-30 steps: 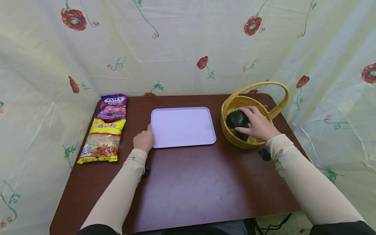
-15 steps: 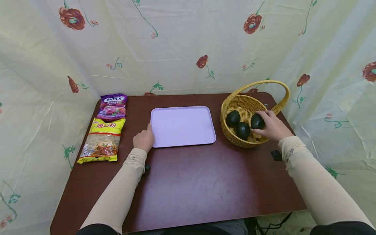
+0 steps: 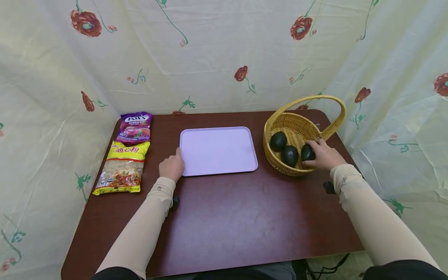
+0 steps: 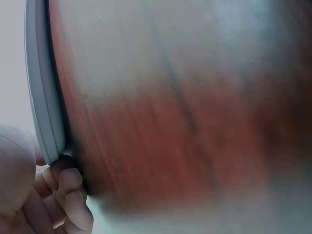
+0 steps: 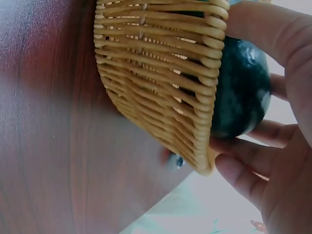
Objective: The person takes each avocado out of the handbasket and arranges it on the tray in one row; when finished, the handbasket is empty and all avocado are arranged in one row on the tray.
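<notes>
In the head view my right hand (image 3: 324, 156) holds a dark green avocado (image 3: 308, 152) at the right side of the yellow wicker basket (image 3: 272, 162). The right wrist view has thumb and fingers round the avocado (image 5: 242, 87), right at the basket's rim (image 5: 212, 97). Two more avocados, one farther back (image 3: 278, 140) and one nearer (image 3: 289, 156), lie inside the basket. My left hand (image 3: 171, 167) grips the left edge of a pale lilac tray (image 3: 218, 151). Its curled fingers (image 4: 70, 195) show at the tray's edge (image 4: 41, 87) in the left wrist view.
A purple Fox's candy bag (image 3: 134, 127) and a yellow-topped pasta bag (image 3: 122, 167) lie at the left of the brown table (image 3: 245, 221). The basket's tall handle (image 3: 315, 97) arches over its back and right. Floral cloth (image 3: 210, 50) hangs behind the table.
My right hand has carried the avocado from the left part of the basket to its right side, then slightly lower, uncovering the other two. The left hand and tray stay put.
</notes>
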